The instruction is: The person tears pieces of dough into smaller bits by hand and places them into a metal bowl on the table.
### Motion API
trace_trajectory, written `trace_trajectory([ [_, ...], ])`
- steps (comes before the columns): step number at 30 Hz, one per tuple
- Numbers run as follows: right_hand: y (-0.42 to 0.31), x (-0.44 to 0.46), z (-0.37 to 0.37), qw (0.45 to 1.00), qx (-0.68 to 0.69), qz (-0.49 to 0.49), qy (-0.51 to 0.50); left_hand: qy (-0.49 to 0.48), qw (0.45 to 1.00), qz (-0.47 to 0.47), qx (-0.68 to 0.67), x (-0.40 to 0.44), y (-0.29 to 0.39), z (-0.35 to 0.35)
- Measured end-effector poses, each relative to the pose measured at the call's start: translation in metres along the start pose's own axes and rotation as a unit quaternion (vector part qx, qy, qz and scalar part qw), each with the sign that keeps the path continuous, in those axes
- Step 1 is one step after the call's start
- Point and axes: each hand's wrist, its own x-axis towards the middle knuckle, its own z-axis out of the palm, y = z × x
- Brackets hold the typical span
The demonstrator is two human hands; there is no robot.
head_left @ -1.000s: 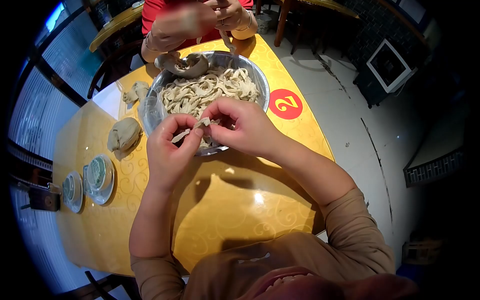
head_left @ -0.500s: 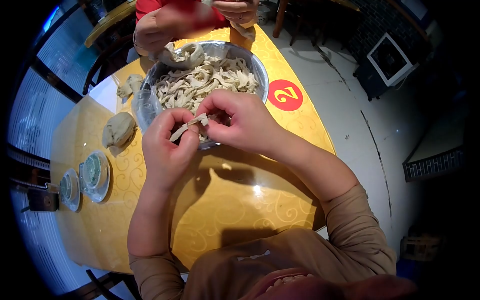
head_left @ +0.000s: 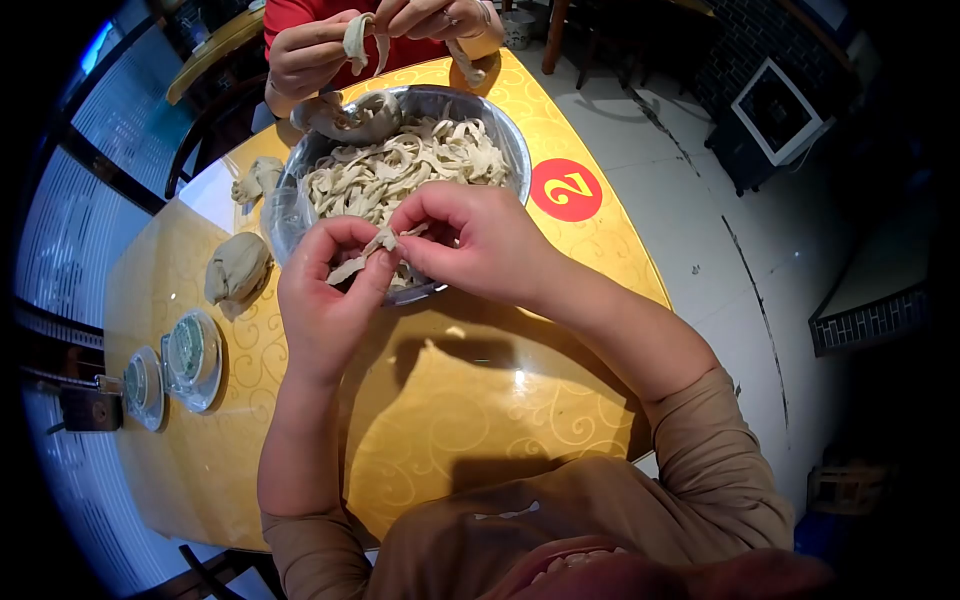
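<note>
Thumb and fingers of my left hand [head_left: 335, 290] pinch a small pale strip [head_left: 347, 270], over the near rim of a metal bowl. Touching the same strip from the right, my right hand [head_left: 475, 240] is closed on its other end. Many pale, dough-like strips [head_left: 400, 170] fill the bowl [head_left: 522, 150], which has a clear plastic liner. A larger pale piece [head_left: 365, 118] lies at the bowl's far left rim. Across the table, another person's two hands [head_left: 310, 55] hold a strip [head_left: 356, 42] above the bowl's far side.
Left of the bowl are a pale lump [head_left: 238, 268] and a smaller one [head_left: 260, 178]. Wrapped dishes [head_left: 192, 350] stand on the left of the yellow table [head_left: 480, 400]. A red round sticker [head_left: 566, 190] lies right of the bowl. Small scraps lie near me.
The other person's hands, blurred before, now hold a strip up between them. My hands stay together at the near rim, and the strip between my fingers has shifted slightly. The view has tilted a little.
</note>
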Motion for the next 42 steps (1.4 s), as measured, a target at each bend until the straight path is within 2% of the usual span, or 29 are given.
trace_trajectory([
  [8, 0.003, 0.000, 0.002, 0.999, -0.031, -0.027, 0.011, -0.032, 0.996, -0.075, -0.028, -0.001, 0.001, -0.005],
  [14, 0.003, -0.001, 0.002, 0.995, -0.072, -0.063, 0.022, -0.043, 0.998, -0.005, 0.045, -0.002, -0.002, -0.004],
  [17, 0.003, 0.000, 0.003, 0.994, -0.072, -0.069, 0.032, -0.036, 0.999, -0.009, 0.028, -0.004, 0.000, -0.002],
  [23, 0.005, 0.003, -0.002, 0.994, -0.070, -0.015, 0.079, -0.072, 0.981, 0.142, 0.113, -0.003, -0.004, -0.003],
  [25, 0.015, 0.008, -0.005, 0.992, -0.057, 0.025, 0.113, -0.061, 0.991, 0.109, 0.042, -0.007, -0.001, -0.002],
  [26, 0.021, 0.010, -0.009, 0.989, -0.080, 0.006, 0.125, -0.055, 0.994, 0.091, 0.007, -0.008, -0.001, -0.001],
  [29, 0.034, 0.014, -0.015, 0.966, -0.200, -0.074, 0.144, 0.023, 0.995, -0.053, -0.084, -0.001, -0.003, -0.001],
  [30, 0.040, 0.015, -0.015, 0.946, -0.255, -0.139, 0.144, 0.044, 0.995, -0.067, -0.067, 0.001, -0.010, -0.002],
  [33, 0.047, 0.014, -0.009, 0.920, -0.316, -0.174, 0.151, 0.048, 0.995, -0.078, -0.035, 0.005, -0.022, -0.005],
  [34, 0.046, 0.014, -0.006, 0.919, -0.299, -0.187, 0.179, 0.042, 0.996, -0.070, -0.032, 0.005, -0.025, -0.005],
  [37, 0.043, 0.013, -0.007, 0.909, -0.305, -0.229, 0.166, 0.036, 0.997, -0.063, -0.037, 0.005, -0.029, -0.003],
  [40, 0.036, 0.012, 0.001, 0.937, -0.221, -0.248, 0.110, 0.041, 0.994, -0.085, -0.062, 0.004, -0.025, 0.001],
  [42, 0.037, 0.010, 0.007, 0.960, -0.162, -0.215, 0.080, 0.033, 0.994, -0.082, -0.067, 0.003, -0.022, 0.001],
])
